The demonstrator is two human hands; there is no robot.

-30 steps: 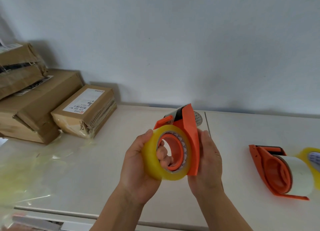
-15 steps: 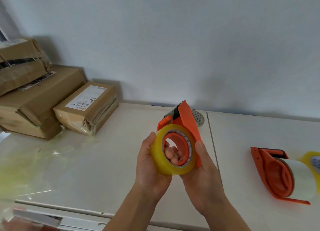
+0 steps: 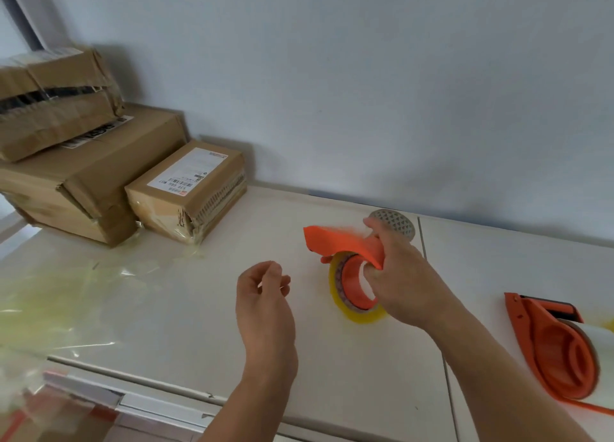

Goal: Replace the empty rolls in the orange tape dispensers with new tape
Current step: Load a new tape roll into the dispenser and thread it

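My right hand (image 3: 400, 269) grips an orange tape dispenser (image 3: 339, 242) with a yellowish clear tape roll (image 3: 355, 312) seated on its hub, held low over the white table (image 3: 199, 308); the dispenser is motion-blurred. My left hand (image 3: 265, 295) hovers to its left, holding nothing, fingers loosely curled and apart. A second orange dispenser (image 3: 558, 352) with a whitish roll lies on its side at the right edge.
Stacked cardboard boxes (image 3: 83, 176) and a smaller labelled parcel (image 3: 189, 189) stand at the back left. Crumpled clear plastic film (image 3: 50, 308) covers the left of the table. A grey round perforated disc (image 3: 395, 224) lies behind my right hand.
My left hand has let go of the tape roll and moved left. My right hand has swung the dispenser down and to the right, toward the table.
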